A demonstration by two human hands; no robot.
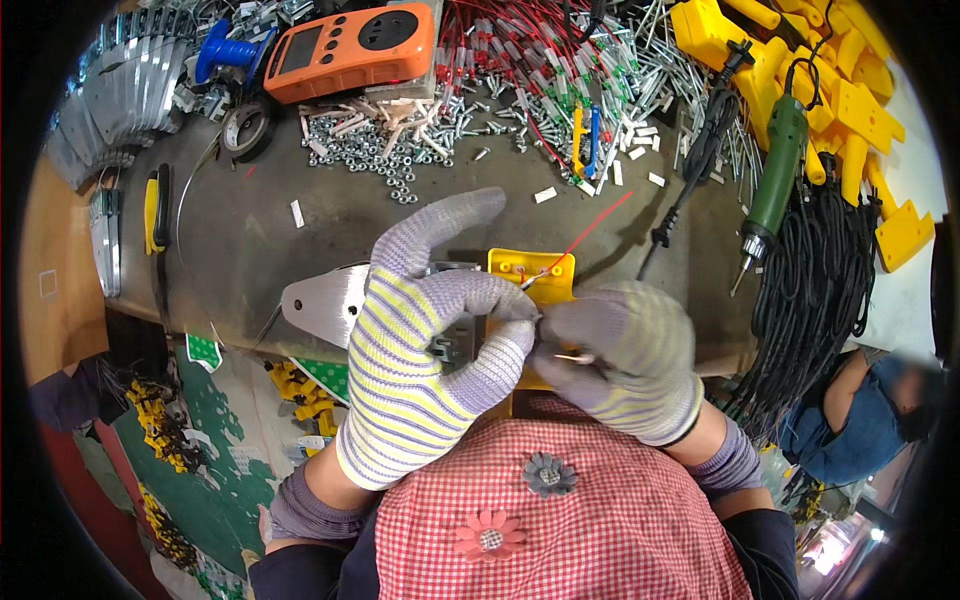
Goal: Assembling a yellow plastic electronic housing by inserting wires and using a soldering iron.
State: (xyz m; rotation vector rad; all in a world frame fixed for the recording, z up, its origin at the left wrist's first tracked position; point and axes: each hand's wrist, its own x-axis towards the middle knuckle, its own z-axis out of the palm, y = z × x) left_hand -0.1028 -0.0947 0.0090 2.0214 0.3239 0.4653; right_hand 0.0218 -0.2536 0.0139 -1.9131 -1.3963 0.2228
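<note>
Both my hands wear striped knit gloves and meet fingertip to fingertip in front of my body. My left hand (420,335) pinches thumb and forefinger on something small that the fingertips hide. My right hand (630,360), blurred by motion, is closed, with a pale thin wire end (574,358) poking out between its fingers. Just beyond lies a yellow plastic housing (553,288), partly covered by the hands. A red wire (603,217) runs out of it to the upper right. Beside my left hand lies a silvery metal plate (318,308) with a rounded end.
A black cord (690,190) drops toward my right hand. Beyond lie nuts (400,170), screws, red wires (500,50) and an orange meter (350,55). On the right are a green electric screwdriver (783,150), yellow parts and black cables (810,280); on the left, yellow-handled pliers (154,210).
</note>
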